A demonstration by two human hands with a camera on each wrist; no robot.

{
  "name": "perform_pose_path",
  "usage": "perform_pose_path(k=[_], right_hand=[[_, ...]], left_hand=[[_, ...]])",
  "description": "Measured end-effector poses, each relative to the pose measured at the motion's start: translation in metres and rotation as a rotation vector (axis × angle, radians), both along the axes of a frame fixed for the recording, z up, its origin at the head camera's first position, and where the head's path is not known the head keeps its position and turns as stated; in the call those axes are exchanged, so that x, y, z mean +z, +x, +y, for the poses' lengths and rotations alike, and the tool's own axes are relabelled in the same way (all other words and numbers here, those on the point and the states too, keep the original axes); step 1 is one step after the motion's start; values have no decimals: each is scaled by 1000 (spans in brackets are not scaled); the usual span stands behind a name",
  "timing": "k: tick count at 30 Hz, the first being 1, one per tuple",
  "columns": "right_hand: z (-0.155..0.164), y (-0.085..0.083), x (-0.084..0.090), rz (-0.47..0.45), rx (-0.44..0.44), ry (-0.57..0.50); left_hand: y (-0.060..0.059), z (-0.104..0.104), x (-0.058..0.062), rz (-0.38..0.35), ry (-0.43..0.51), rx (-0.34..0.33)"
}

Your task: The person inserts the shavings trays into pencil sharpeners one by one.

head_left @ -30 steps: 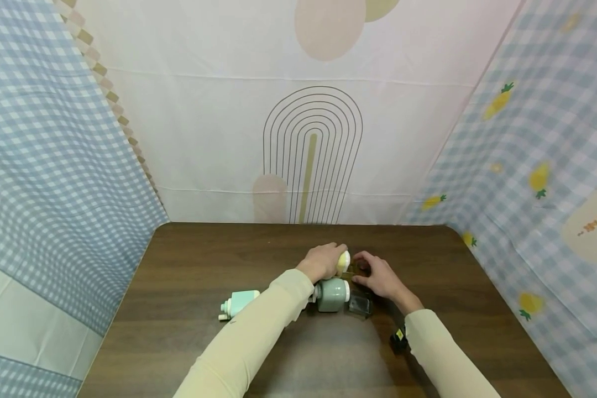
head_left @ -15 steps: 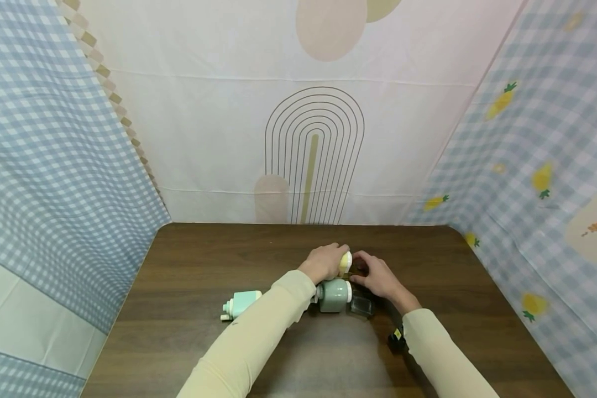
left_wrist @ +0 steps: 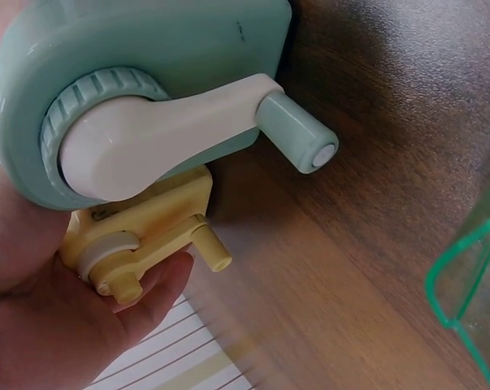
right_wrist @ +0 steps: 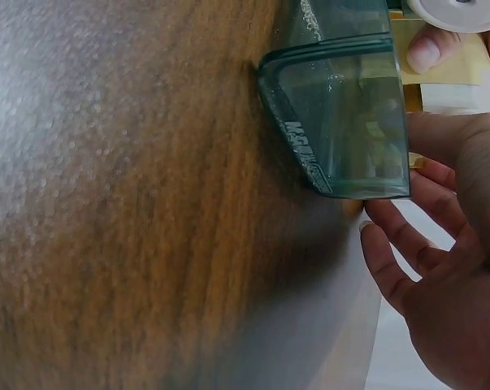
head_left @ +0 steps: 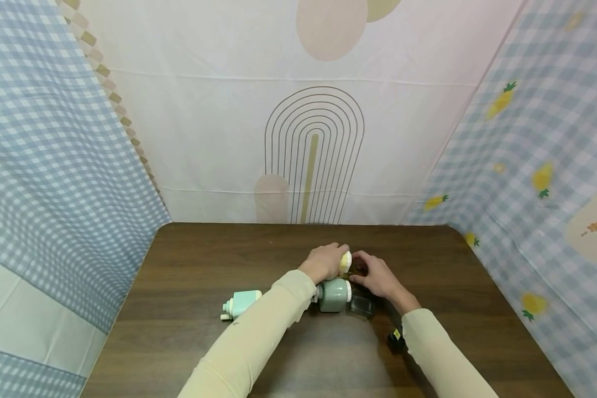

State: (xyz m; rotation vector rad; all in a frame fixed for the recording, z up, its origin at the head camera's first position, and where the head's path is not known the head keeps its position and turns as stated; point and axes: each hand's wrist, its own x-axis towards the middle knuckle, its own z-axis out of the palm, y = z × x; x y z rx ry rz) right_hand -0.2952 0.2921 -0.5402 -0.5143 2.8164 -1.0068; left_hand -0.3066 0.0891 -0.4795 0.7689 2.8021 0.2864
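Note:
My left hand (head_left: 323,261) grips a small yellow hand-crank sharpener (head_left: 345,262) at mid-table; the left wrist view shows its crank against my palm (left_wrist: 49,325). My right hand (head_left: 380,278) meets it from the right. There the thumb (right_wrist: 427,53) lies on a yellowish see-through drawer (right_wrist: 444,69) at the sharpener's end, and the other fingers hang loosely curved. A sage-green sharpener (head_left: 333,294) with a white crank (left_wrist: 163,134) lies on its side just in front. A clear teal drawer (right_wrist: 342,114) lies beside it.
A mint-green sharpener (head_left: 241,303) lies left of my left forearm. A small black item with a yellow mark (head_left: 395,338) sits by my right sleeve. The dark wooden table (head_left: 204,260) is closed in by cloth walls at the back and both sides.

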Motion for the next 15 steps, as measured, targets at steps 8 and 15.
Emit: perform_pose_path(k=[8, 15], right_hand=[[-3, -2, -1, 14, 11, 8], [-1, 0, 0, 19, 1, 5]], left_hand=[[-1, -2, -1, 8, -7, 3], [-2, -1, -3, 28, -35, -15]])
